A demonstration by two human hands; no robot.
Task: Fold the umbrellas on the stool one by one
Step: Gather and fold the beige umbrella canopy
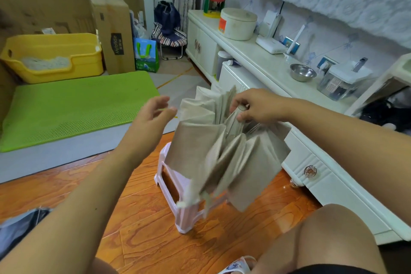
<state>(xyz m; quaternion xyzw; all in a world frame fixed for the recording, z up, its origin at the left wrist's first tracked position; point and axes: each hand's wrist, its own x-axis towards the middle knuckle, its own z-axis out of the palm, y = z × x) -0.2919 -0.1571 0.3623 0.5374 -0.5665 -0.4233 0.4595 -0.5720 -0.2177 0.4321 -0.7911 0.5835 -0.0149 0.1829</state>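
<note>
Right hand (255, 107) pinches the beige umbrella (224, 151) at its top, holding it above the pink stool (175, 184); left hand (151, 115) hovers beside it, fingers spread, apart.

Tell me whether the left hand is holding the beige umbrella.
No, the left hand hovers open beside the umbrella; only the right hand pinches its cloth.

beige umbrella (224, 151) | half-collapsed, pleated | held above pink stool (184, 211)

Head view, looking forward and down (close), one camera
</note>
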